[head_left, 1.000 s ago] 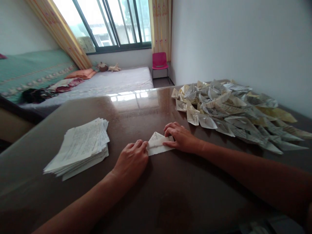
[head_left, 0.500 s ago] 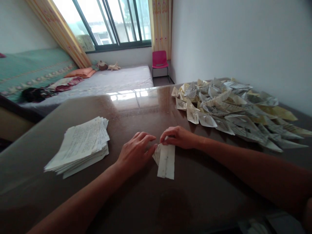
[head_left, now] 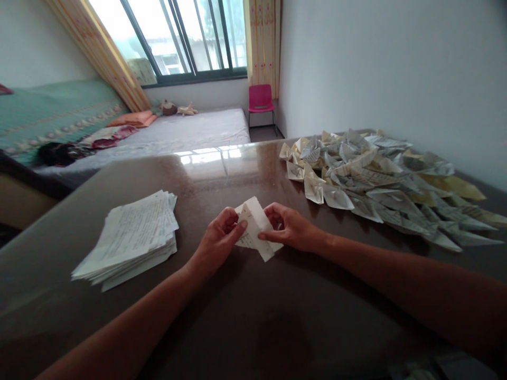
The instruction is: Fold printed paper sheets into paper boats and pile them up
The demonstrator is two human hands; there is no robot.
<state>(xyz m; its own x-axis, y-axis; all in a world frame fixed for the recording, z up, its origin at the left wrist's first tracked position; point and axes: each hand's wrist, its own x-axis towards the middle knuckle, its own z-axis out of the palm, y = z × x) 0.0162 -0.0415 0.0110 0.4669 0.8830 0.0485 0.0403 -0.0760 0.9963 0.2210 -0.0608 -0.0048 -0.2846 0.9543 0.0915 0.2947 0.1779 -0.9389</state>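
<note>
A partly folded sheet of paper (head_left: 253,224) is held between my two hands, tilted above the dark table (head_left: 222,327). My left hand (head_left: 224,232) pinches its left side, thumb on top and fingers curled behind. On the right side my right hand (head_left: 287,228) grips it with the thumb across the front and the fingers at the back edge. A long strip-like fold runs diagonally over the paper, and faint print shows on its left part. The fingertips behind the paper are partly hidden.
To the left lies a stack of written sheets (head_left: 130,229). A wide heap of folded paper boats (head_left: 368,174) covers the table's right rear, near the wall. Beyond the table are a bed (head_left: 202,126) and a pink chair (head_left: 260,100).
The paper has been lifted off the table and turned so its strip lies diagonally. My left hand has closed on its left side; my right hand has shifted to the right side.
</note>
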